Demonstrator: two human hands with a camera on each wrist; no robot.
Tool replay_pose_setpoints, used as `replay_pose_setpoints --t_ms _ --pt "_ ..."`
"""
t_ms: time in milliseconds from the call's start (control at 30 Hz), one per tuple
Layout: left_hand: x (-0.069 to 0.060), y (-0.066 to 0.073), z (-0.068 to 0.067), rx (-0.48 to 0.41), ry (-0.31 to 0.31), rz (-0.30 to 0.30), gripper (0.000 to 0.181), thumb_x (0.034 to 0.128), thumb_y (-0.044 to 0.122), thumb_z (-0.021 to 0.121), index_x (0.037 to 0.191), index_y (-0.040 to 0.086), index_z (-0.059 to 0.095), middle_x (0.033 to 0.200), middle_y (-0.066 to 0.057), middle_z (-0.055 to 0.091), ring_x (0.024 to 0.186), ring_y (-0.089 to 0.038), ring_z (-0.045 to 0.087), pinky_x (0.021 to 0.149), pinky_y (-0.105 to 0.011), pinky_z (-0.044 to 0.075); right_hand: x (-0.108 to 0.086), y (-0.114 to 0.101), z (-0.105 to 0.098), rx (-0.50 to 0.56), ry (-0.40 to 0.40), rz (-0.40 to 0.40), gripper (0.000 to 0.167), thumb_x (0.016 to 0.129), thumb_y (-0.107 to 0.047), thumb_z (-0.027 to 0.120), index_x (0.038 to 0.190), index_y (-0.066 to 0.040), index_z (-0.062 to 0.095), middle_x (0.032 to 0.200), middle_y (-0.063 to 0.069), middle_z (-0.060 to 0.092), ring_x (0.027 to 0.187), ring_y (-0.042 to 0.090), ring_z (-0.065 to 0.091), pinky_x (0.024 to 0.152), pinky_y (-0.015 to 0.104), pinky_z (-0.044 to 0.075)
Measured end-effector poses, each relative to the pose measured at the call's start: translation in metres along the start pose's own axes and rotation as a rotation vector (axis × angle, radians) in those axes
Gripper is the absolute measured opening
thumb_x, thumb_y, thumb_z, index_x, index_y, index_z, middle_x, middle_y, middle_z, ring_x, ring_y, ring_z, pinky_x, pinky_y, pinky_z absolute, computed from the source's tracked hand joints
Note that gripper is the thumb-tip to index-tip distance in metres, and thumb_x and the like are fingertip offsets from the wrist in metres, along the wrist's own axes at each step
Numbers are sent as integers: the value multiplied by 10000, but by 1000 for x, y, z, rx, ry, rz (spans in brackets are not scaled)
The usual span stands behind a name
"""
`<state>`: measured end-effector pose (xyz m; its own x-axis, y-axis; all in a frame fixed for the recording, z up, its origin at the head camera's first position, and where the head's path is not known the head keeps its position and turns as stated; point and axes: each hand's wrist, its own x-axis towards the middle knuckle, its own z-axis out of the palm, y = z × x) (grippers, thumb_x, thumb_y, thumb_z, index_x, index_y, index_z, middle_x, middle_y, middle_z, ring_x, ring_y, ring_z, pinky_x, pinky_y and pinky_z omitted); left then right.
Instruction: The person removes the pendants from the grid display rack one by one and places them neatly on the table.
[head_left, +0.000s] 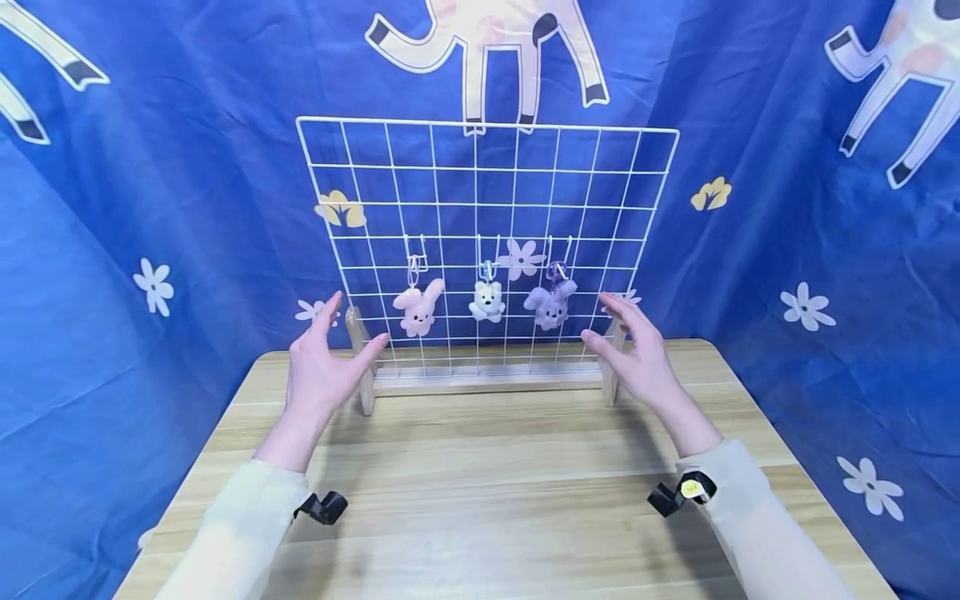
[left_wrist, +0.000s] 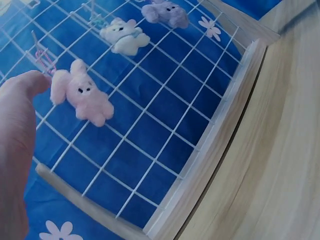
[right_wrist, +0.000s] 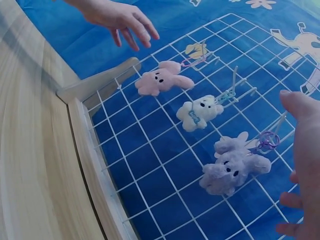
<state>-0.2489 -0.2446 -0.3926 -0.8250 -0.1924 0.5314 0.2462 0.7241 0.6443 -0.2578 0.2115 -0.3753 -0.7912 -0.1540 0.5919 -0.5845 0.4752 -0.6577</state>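
Nearest me, bottom corners of frame: two pale sleeves (head_left: 232, 525), each with a black wrist mount (head_left: 326, 507). Wood-grain tabletop (head_left: 487, 483) runs across lower center.

Hands, mid-frame, both released, fingers extended, thumbs apart, nothing gripped. Left hand (head_left: 322, 367) is at center left, thumb toward the pink plush. Right hand (head_left: 637, 354) is at center right, thumb toward the purple plush. Both overlap the rack's edges in the head view; can't tell if either touches it.

Past the hands, at the back of the tabletop: wooden base (head_left: 487, 385) with angled side feet, white wire grid (head_left: 570, 127) upright in it. Three plush charms hang in a row on hooks, mid-frame, apart from each other: pink plush (head_left: 417, 312) with long ears at left, white plush (head_left: 488, 302) at center with a light blue bow, purple plush (head_left: 551, 308) with floppy ears at right, purple ring above it.

Farthest: blue curtain (head_left: 202, 192), with white flowers, yellow bushes and pale animals across the top of frame.
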Motion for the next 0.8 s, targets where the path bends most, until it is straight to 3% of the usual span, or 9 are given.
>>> replay_pose_setpoints --t_ms 133,300,367,567,800 --pt "3 -9 4 -65 58 10 924 836 502 897 1599 182 486 1510 -94 597 1349 -338 599 1144 -537 484 0 0 -1 40 -4 -47 617 951 -147 766 1529 -83 559 1527 127 558 1366 359 544 1125 453 460" --pt "8 -18 7 -97 104 -2 904 818 451 930 1562 128 530 1437 -115 652 1256 -336 669 1080 -509 544 5 -1 0 86 20 -79 592 938 -87 766 1500 -61 583 1465 148 612 1325 343 571 1157 485 461" --pt "9 -22 8 -98 106 -16 903 819 451 930 1556 111 535 1427 -128 657 1246 -330 676 1067 -512 553 8 -1 1 121 30 -74 575 936 -42 765 1483 -31 590 1436 169 629 1313 367 586 1151 565 457" --pt "14 -33 11 -113 100 -60 873 836 458 915 1547 109 547 1399 -139 677 1237 -303 681 1037 -506 574 15 0 2 247 50 -39 517 944 48 749 1437 53 594 1401 198 647 1284 375 618 1161 524 464" --pt "19 -40 12 -127 74 -110 776 856 458 898 1474 76 626 1362 -164 695 1202 -336 700 1015 -507 589 22 2 3 322 22 -4 452 992 6 726 1427 43 610 1399 177 657 1288 383 617 1150 469 486"
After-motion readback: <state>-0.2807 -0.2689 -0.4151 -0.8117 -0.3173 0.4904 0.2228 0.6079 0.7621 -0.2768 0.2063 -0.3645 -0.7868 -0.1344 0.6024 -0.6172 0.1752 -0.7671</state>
